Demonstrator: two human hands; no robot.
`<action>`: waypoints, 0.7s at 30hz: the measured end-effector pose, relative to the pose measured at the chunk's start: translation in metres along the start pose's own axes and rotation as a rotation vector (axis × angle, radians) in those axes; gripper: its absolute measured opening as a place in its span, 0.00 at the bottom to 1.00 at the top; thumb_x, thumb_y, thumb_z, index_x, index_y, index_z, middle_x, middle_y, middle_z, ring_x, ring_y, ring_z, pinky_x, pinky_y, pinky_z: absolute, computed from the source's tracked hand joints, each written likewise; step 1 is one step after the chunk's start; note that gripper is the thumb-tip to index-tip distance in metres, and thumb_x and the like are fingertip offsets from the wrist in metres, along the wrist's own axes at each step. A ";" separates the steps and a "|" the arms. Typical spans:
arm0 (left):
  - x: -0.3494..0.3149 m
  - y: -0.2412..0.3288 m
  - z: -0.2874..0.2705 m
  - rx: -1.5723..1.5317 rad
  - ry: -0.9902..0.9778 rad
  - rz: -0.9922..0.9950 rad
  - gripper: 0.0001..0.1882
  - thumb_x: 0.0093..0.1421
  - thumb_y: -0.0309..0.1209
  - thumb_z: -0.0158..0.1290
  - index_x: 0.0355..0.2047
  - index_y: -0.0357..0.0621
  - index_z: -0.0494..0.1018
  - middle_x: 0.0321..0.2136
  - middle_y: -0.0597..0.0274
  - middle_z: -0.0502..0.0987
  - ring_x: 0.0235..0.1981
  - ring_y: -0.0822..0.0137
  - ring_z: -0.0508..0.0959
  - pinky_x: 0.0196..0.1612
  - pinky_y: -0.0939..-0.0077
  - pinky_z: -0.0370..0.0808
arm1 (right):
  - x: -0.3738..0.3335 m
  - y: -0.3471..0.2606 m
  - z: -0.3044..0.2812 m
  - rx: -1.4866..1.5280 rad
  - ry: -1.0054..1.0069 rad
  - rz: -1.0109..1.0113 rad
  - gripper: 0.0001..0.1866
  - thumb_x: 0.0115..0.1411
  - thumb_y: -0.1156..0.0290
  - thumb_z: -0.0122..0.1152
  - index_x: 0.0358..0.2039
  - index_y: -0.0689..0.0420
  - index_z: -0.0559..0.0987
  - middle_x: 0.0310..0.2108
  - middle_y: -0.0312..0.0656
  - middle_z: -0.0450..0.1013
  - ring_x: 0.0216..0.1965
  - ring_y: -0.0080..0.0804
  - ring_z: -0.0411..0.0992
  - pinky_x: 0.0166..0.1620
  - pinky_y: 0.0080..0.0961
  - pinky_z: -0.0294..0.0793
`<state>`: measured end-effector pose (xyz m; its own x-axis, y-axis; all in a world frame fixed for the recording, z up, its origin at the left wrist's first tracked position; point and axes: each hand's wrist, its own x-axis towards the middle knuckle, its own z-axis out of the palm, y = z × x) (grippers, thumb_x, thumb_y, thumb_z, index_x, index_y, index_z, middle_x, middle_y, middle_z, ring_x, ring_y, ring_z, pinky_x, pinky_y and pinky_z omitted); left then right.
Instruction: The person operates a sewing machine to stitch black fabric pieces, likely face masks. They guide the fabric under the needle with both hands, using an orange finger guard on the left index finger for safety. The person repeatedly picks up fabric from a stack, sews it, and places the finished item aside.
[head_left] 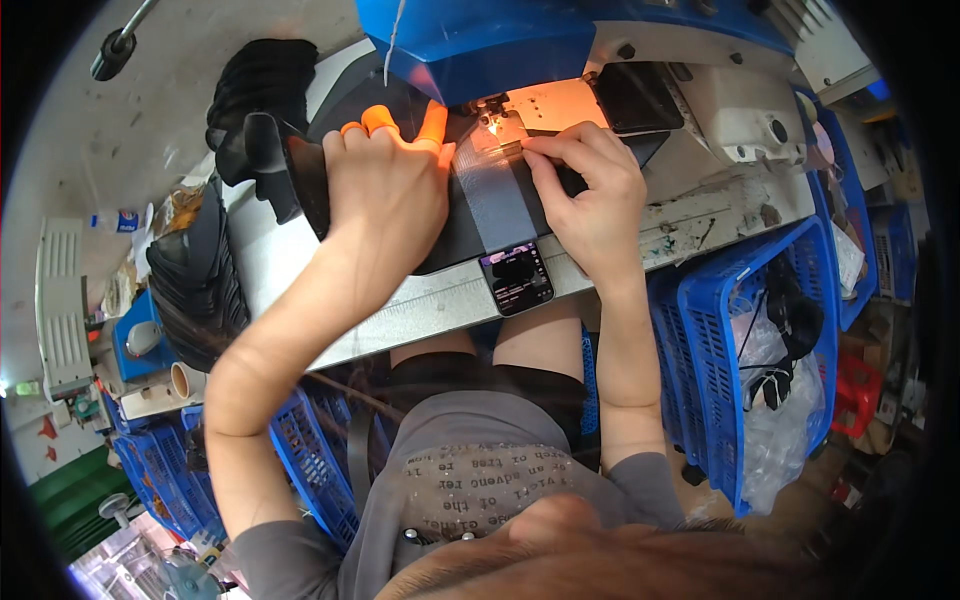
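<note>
Black material [450,235] lies on the sewing machine bed, with a grey strip [497,205] running across it toward the lit needle area [492,125]. My left hand [390,180] rests on the material left of the needle, orange covers on some fingertips. Its index finger stretches forward beside the strip; the other fingers bend down. To the right of the needle, my right hand [598,190] pinches thumb and index finger together at the strip's edge. What sits between them is too small to make out. A lit phone [516,279] lies at the table's front edge, below the strip.
The blue sewing machine head [480,50] overhangs the work. Stacked black pieces [262,90] stand at left, with more dark pieces [195,280] nearer me. A dark phone-like slab [638,97] lies right of the needle. A blue crate [745,290] with plastic bags stands right of the table.
</note>
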<state>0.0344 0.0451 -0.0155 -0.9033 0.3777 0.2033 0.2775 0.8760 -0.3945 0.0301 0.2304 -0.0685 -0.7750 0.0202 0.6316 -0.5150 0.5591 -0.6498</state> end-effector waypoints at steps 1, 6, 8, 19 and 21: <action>0.000 0.005 0.001 0.003 0.015 -0.029 0.20 0.64 0.40 0.50 0.55 0.53 0.76 0.24 0.52 0.75 0.24 0.55 0.75 0.33 0.62 0.67 | 0.000 0.000 0.001 0.004 0.007 -0.008 0.03 0.49 0.74 0.68 0.27 0.55 0.84 0.24 0.36 0.73 0.29 0.35 0.72 0.36 0.30 0.70; 0.003 0.026 0.000 0.045 0.002 -0.150 0.17 0.65 0.41 0.49 0.50 0.53 0.78 0.24 0.54 0.75 0.26 0.56 0.76 0.33 0.62 0.66 | -0.001 0.000 -0.001 0.006 0.005 0.004 0.03 0.49 0.74 0.68 0.27 0.55 0.84 0.24 0.36 0.73 0.29 0.35 0.72 0.36 0.30 0.70; 0.008 0.028 0.003 0.046 0.018 -0.181 0.17 0.65 0.41 0.49 0.50 0.53 0.78 0.24 0.53 0.75 0.26 0.56 0.76 0.33 0.62 0.66 | -0.001 -0.001 -0.002 0.005 -0.003 0.012 0.03 0.49 0.74 0.68 0.27 0.56 0.84 0.24 0.36 0.73 0.29 0.35 0.72 0.36 0.30 0.70; -0.047 -0.005 0.001 -0.207 0.079 -0.227 0.22 0.61 0.45 0.55 0.48 0.42 0.78 0.37 0.34 0.76 0.35 0.45 0.76 0.44 0.55 0.64 | 0.000 -0.003 -0.003 0.018 -0.018 0.025 0.03 0.50 0.75 0.67 0.28 0.56 0.84 0.25 0.37 0.74 0.30 0.37 0.73 0.37 0.31 0.71; -0.059 -0.009 -0.001 -0.255 0.142 -0.189 0.23 0.61 0.45 0.56 0.52 0.43 0.77 0.38 0.33 0.75 0.38 0.45 0.76 0.45 0.56 0.64 | 0.000 -0.003 -0.004 0.005 -0.027 0.038 0.03 0.50 0.75 0.67 0.27 0.57 0.84 0.26 0.38 0.75 0.31 0.37 0.74 0.37 0.31 0.71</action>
<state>0.0857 0.0152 -0.0232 -0.8972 0.2238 0.3808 0.1986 0.9745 -0.1047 0.0334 0.2324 -0.0648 -0.8034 0.0192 0.5952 -0.4870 0.5540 -0.6752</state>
